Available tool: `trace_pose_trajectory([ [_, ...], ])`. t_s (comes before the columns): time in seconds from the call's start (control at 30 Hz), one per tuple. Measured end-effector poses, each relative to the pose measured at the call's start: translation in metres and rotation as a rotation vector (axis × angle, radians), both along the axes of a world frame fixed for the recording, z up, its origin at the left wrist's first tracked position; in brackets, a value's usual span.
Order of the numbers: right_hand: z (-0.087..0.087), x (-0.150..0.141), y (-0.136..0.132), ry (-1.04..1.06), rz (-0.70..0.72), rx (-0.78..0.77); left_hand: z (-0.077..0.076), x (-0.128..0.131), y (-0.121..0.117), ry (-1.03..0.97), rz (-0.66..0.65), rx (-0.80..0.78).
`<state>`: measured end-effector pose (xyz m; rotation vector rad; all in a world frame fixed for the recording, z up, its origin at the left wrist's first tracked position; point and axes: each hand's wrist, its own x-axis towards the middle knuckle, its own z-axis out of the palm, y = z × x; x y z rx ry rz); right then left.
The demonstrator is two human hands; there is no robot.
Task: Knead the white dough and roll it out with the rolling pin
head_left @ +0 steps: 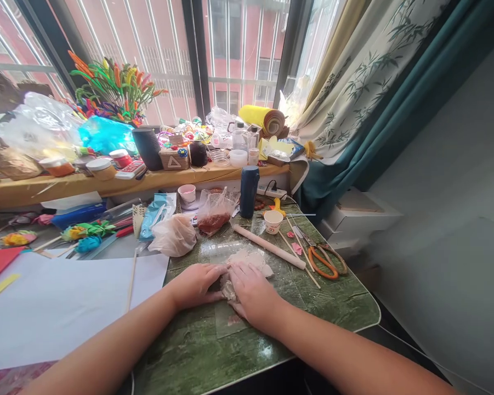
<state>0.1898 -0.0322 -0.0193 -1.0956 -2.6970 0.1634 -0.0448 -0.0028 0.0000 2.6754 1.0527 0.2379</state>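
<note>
Evidently, the work is partway along on the green tabletop (pixel 181 351), whose left part carries a large sheet of white paper (pixel 66 307). Near the middle, the left hand (pixel 195 285) and right hand (pixel 253 293) close around the near part of a pale dough (pixel 259 264), fingers bent over it and almost meeting. To their far right lies a long rolling pin (pixel 269 247), untouched. The dough rests on a clear sheet (pixel 230 323), spread out beyond the right hand's fingers. Judging by its look, bringing it together into one mass is largely done; making it smooth and even is left, since its edge is ragged and its surface lumpy. How it sits under the palms is hidden. At the far left of the dough stands a whitish plastic bag (pixel 175 235), its contents unclear. Scissors (pixel 317 247) lie at the right, apart from the hands. A paper cup (pixel 273 222) stands beyond the rolling pin, and small pink scraps (pixel 296 248) lie nearer the scissors.
</note>
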Motion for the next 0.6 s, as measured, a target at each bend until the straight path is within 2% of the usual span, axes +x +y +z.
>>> trace_pose_trajectory([
  [0.17,-0.001,0.018,-0.002,0.124,0.004,-0.074,0.007,0.001,-0.004,-0.024,-0.048,0.009],
  [0.33,0.0,0.026,-0.001,0.194,0.029,-0.071,0.016,0.008,-0.008,0.002,-0.071,0.011],
  [0.43,0.001,0.024,0.007,0.229,0.077,-0.042,0.021,0.015,-0.005,0.063,-0.029,-0.003],
  [0.6,0.006,0.029,0.024,0.359,-0.043,-0.081,0.031,0.027,0.008,0.094,0.102,-0.034],
])
